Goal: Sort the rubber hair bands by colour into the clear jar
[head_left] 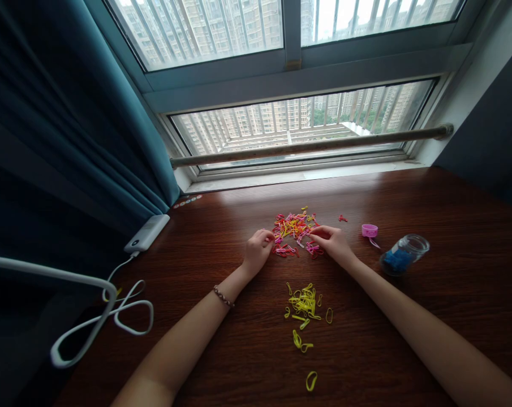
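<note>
A mixed pile of small pink, red, orange and yellow rubber bands lies on the brown table between my hands. At its left edge is my left hand, its fingers curled together by the bands; what they hold, if anything, is too small to make out. My right hand reaches in from the other side, thumb and fingertips pinched at the pile's right edge. Whatever is in that pinch cannot be made out either. Nearer to me, a separate group of yellow rubber bands is spread out, with a single yellow loop closest.
Right of my right hand, a glass jar with blue contents lies tilted beside a pink ring-shaped roll. On the left are a white power bank and a white cable. A window with a rail borders the table's far side.
</note>
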Demonstrator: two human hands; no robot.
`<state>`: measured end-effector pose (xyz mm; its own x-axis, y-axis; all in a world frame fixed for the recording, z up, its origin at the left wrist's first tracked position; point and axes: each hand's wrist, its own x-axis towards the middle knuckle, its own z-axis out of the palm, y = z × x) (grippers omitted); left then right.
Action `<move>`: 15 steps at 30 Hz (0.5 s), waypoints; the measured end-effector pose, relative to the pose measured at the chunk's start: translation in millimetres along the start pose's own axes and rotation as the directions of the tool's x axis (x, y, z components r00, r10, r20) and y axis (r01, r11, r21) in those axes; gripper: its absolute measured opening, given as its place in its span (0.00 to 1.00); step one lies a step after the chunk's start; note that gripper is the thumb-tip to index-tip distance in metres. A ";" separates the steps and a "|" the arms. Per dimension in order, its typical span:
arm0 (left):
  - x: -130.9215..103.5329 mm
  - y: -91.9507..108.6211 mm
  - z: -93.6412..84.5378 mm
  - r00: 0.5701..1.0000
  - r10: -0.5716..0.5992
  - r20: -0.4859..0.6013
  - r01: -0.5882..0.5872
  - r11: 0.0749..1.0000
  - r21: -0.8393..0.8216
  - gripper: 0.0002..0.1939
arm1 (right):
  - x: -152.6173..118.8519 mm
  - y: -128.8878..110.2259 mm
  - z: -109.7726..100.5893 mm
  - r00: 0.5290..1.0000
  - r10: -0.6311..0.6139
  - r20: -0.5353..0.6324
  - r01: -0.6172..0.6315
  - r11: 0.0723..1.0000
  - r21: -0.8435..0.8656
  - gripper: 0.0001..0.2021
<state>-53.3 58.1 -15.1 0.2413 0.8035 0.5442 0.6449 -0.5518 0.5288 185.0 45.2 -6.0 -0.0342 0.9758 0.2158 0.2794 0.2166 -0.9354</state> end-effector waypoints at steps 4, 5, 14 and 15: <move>-0.6 -1.7 1.3 0.998 -0.056 -0.029 0.055 0.998 -0.017 0.05 | -4.8 -14.7 3.9 0.939 0.132 0.319 -0.210 0.951 0.225 0.12; -0.7 -1.9 1.4 0.998 -0.056 -0.024 0.055 0.998 -0.022 0.05 | -8.0 -19.6 5.8 0.899 0.117 0.422 -0.234 0.943 0.237 0.12; -0.8 -0.3 1.1 0.999 0.042 -0.005 -0.042 0.999 -0.029 0.06 | -25.3 -37.9 16.4 0.630 0.060 0.774 -0.153 0.987 0.048 0.16; -1.1 0.1 0.8 0.998 0.067 -0.007 -0.067 0.997 -0.037 0.06 | -21.4 -32.1 14.6 0.752 0.056 0.657 -0.101 0.994 0.031 0.16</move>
<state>-53.0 57.4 -16.1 0.2786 0.7631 0.5831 0.6002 -0.6123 0.5146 162.7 17.8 15.3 -0.6404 0.7644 -0.0745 0.2520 0.1175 -0.9606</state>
